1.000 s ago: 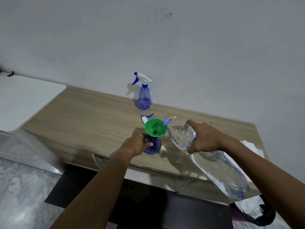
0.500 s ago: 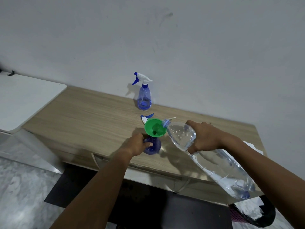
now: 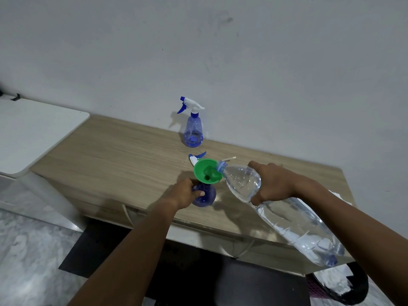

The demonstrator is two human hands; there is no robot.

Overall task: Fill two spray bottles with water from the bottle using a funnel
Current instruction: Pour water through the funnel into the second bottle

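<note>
Gripping spray bottle (image 3: 207, 197) under green funnel (image 3: 201, 170) with left hand (image 3: 184, 193), right hand (image 3: 276, 184) clasping tilted water bottle (image 3: 293, 226)

Green funnel (image 3: 202, 171), blue near spray bottle (image 3: 208, 196) and far spray bottle (image 3: 193, 132), clear water bottle (image 3: 287, 219), wood-grain table (image 3: 123, 160).

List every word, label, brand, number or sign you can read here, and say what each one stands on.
No text can be read anywhere in this view.
The water bottle is clear and shows no label.
The far spray bottle, the near spray bottle and the funnel show no print.
The marks on the wall are smudges, not writing.
</note>
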